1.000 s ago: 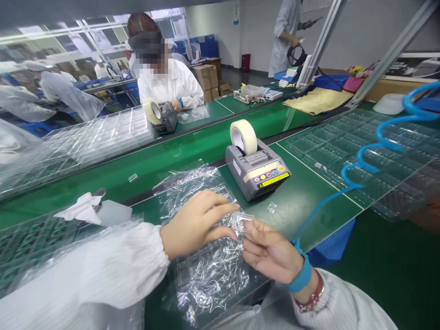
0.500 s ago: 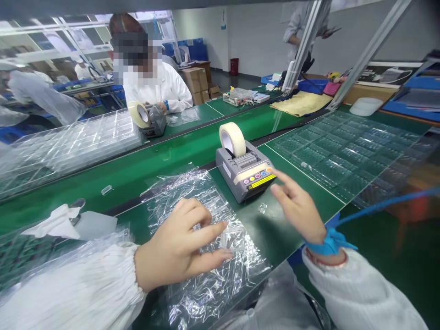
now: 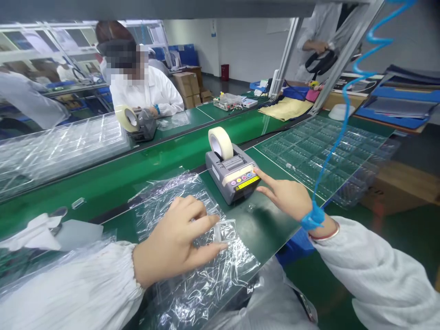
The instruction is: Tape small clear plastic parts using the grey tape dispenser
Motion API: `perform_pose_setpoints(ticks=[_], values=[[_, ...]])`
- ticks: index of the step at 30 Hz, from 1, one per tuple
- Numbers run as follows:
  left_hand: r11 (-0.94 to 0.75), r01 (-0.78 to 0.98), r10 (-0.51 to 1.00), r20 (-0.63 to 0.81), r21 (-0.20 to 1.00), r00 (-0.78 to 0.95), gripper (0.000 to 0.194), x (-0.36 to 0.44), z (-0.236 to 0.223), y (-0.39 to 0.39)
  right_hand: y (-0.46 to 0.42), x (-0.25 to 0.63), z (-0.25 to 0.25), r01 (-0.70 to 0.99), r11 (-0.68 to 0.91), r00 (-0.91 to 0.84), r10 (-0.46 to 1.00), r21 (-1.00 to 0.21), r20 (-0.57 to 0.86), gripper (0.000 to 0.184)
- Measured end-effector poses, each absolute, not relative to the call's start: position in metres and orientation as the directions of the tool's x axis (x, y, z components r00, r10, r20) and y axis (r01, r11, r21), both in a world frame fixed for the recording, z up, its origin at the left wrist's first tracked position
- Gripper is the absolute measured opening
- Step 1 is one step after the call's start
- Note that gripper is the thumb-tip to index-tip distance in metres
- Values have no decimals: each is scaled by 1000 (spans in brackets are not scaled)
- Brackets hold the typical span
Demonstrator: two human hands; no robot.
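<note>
My left hand [image 3: 182,240] hovers over a crumpled sheet of clear plastic film [image 3: 192,298], thumb and index finger gripping the two sides of a small clear plastic piece [image 3: 227,230]. Beyond it stands a grey tape dispenser [image 3: 220,181] with a roll of cream tape [image 3: 220,143] on top and coloured buttons along its front. The index finger of my right hand [image 3: 290,195] is stretched out to the orange button at the dispenser's right end. That hand's thumb is apart and it holds nothing. A blue band with a coiled cord [image 3: 332,151] is round my right wrist.
Clear compartment trays [image 3: 319,146] lie at the right, and more trays [image 3: 75,142] are stacked across the green belt [image 3: 165,158]. White paper [image 3: 37,231] lies at the left. A co-worker [image 3: 147,91] sits opposite at another tape dispenser [image 3: 142,126]. Metal posts [image 3: 285,57] rise behind.
The view has shifted, with the dispenser and trays now further left. My right index finger has come onto the dispenser's button end. My left hand keeps its grip on the plastic piece.
</note>
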State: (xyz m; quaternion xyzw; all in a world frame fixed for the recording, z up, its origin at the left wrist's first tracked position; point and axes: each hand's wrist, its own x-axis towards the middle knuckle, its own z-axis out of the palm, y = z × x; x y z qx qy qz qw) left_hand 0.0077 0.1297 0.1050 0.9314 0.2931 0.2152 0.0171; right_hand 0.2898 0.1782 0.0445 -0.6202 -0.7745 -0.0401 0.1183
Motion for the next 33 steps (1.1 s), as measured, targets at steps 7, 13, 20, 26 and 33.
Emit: perform_pose_setpoints(ticks=[7, 13, 20, 26, 33], values=[[-797, 583, 601, 321, 160, 732, 29, -1, 99, 123, 179, 287, 13, 492, 99, -54, 995, -865, 83, 38], [-787, 598, 612, 320, 153, 723, 30, -3, 91, 124, 197, 277, -2, 184, -11, -125, 992, -983, -34, 33], [-761, 625, 644, 319, 173, 695, 31, -4, 84, 123, 162, 256, 22, -110, -129, -121, 986, -986, -116, 28], [-766, 619, 633, 377, 176, 676, 31, 3, 82, 124, 103, 204, 46, -352, -132, -76, 991, -927, -112, 26], [-762, 626, 630, 403, 162, 663, 32, 5, 81, 123, 89, 180, 43, -282, -50, 16, 998, -958, -57, 27]])
